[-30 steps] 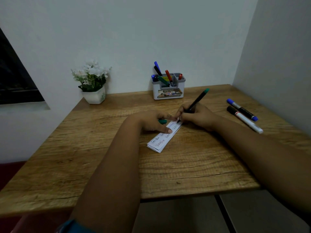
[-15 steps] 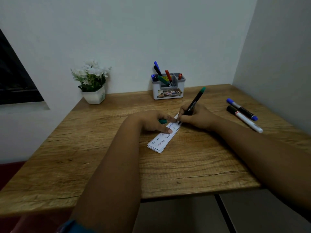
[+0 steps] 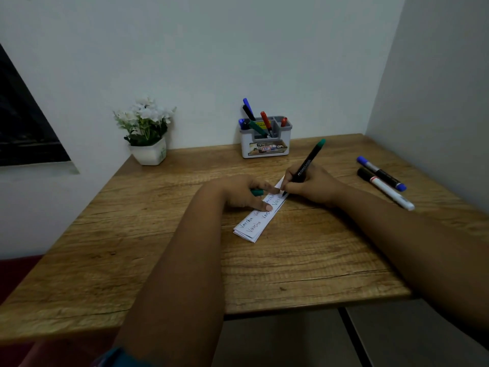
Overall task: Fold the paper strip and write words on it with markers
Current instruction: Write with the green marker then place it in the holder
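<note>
A folded white paper strip (image 3: 255, 225) lies slanted at the middle of the wooden table (image 3: 158, 247), with two lines of handwritten words on it. My left hand (image 3: 242, 193) rests on the strip's far half, thumb and a fingertip pressing it down, and a green marker cap (image 3: 256, 192) is tucked in its curled fingers. My right hand (image 3: 311, 185) grips a black marker with a green end (image 3: 308, 162). Its tip touches the strip near the far end.
A grey and white pen holder (image 3: 266, 145) with several markers stands at the back by the wall. A white pot of white flowers (image 3: 148, 140) sits at the back left. A blue-capped marker (image 3: 381, 173) and a black-capped white marker (image 3: 385, 188) lie at the right.
The marker in my right hand has swung from a flat slant to a steeper one, and its tip has shifted slightly along the strip. My left hand has stayed in place.
</note>
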